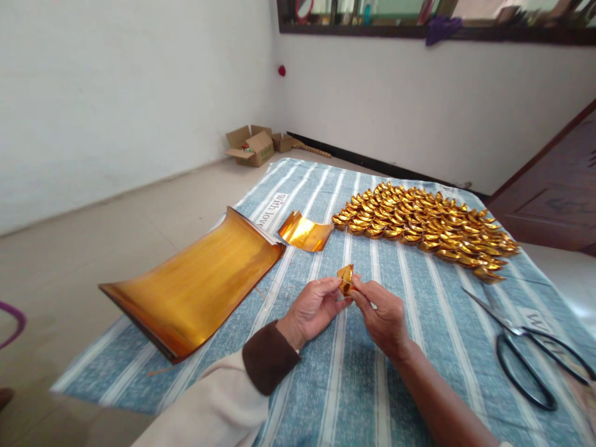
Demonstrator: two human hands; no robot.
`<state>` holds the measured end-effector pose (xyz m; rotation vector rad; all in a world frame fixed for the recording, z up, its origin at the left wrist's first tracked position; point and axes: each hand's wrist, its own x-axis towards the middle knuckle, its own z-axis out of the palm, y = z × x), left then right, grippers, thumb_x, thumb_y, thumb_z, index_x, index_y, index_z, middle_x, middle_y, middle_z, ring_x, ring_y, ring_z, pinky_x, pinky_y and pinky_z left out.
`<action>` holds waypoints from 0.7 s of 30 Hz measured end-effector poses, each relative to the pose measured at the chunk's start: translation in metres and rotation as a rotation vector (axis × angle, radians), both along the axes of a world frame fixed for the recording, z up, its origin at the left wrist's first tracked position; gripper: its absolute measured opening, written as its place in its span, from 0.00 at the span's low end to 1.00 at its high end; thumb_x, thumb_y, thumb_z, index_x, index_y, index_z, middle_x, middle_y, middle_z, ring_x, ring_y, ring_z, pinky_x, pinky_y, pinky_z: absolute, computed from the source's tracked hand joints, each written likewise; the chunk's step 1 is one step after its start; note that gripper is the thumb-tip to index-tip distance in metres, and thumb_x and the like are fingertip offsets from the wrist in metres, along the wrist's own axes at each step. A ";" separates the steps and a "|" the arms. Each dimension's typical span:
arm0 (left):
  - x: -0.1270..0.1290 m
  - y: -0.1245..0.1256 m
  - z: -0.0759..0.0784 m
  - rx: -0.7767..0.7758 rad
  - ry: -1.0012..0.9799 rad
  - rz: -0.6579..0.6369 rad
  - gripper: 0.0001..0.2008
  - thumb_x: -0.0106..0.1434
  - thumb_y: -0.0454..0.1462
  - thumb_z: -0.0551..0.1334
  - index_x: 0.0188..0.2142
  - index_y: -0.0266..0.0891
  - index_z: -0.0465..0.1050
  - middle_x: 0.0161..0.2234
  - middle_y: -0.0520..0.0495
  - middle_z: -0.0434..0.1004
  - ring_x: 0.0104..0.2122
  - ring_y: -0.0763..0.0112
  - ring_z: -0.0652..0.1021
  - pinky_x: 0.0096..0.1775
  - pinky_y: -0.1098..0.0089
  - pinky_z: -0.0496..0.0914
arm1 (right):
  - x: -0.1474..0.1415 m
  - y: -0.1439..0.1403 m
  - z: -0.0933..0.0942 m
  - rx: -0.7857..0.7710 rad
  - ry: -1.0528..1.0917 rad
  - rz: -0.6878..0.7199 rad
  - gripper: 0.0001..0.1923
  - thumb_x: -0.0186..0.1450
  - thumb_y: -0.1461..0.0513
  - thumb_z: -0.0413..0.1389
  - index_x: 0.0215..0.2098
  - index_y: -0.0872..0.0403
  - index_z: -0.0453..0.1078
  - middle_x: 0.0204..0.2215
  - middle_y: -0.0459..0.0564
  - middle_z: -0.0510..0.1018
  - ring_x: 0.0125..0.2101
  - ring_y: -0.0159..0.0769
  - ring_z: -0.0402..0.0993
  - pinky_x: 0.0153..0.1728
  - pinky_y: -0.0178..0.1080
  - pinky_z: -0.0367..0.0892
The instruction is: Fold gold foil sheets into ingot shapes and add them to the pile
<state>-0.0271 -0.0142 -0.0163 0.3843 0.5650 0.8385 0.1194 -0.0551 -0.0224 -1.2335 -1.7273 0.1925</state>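
Note:
A small folded gold foil paper (345, 279) is held up between both hands above the striped cloth. My left hand (316, 309) pinches its left side with thumb and fingers. On its right side, my right hand (382, 312) grips the lower edge with closed fingertips. Beyond the hands lies a small stack of cut gold foil sheets (307, 233), curling at its edges. Many finished gold paper ingots (419, 217) stand in packed rows at the back right. To the left rests a large stack of gold foil sheets (200, 279), overhanging the table's side.
Black-handled scissors (516, 331) lie with blades apart at the right on the blue striped tablecloth (354, 385). Open cardboard boxes (254, 149) sit on the floor by the far corner. A brown wooden panel (554, 180) leans in at the right.

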 end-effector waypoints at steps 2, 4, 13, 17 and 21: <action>0.000 0.000 0.000 0.022 -0.009 -0.001 0.03 0.55 0.32 0.68 0.30 0.33 0.78 0.37 0.42 0.79 0.36 0.68 0.77 0.43 0.68 0.71 | 0.000 0.000 0.000 0.006 -0.002 -0.006 0.12 0.69 0.58 0.51 0.41 0.53 0.76 0.25 0.47 0.77 0.25 0.33 0.73 0.28 0.35 0.68; 0.000 0.000 0.000 0.041 -0.016 -0.008 0.04 0.54 0.32 0.69 0.31 0.32 0.78 0.38 0.41 0.79 0.37 0.68 0.77 0.43 0.69 0.71 | -0.001 0.000 0.000 0.006 0.005 -0.011 0.12 0.69 0.58 0.52 0.41 0.54 0.77 0.24 0.46 0.76 0.24 0.33 0.72 0.27 0.35 0.68; 0.002 0.000 0.003 0.060 0.001 0.002 0.07 0.58 0.31 0.66 0.36 0.29 0.80 0.39 0.38 0.80 0.38 0.67 0.77 0.43 0.70 0.70 | 0.001 0.000 -0.002 0.040 0.009 0.003 0.09 0.68 0.61 0.54 0.38 0.54 0.76 0.25 0.47 0.79 0.24 0.32 0.74 0.28 0.34 0.69; 0.002 0.000 0.003 0.047 -0.010 -0.001 0.08 0.59 0.30 0.64 0.37 0.28 0.80 0.40 0.37 0.80 0.37 0.68 0.77 0.42 0.70 0.70 | 0.001 0.000 -0.001 0.056 0.001 0.008 0.08 0.68 0.62 0.55 0.37 0.55 0.76 0.26 0.47 0.80 0.24 0.31 0.75 0.28 0.33 0.68; 0.002 0.000 0.003 0.038 -0.009 0.002 0.08 0.59 0.29 0.63 0.37 0.27 0.80 0.39 0.37 0.80 0.37 0.68 0.77 0.42 0.70 0.70 | 0.002 0.000 0.000 0.035 -0.016 0.017 0.08 0.68 0.62 0.54 0.36 0.54 0.76 0.25 0.47 0.80 0.24 0.32 0.75 0.28 0.34 0.68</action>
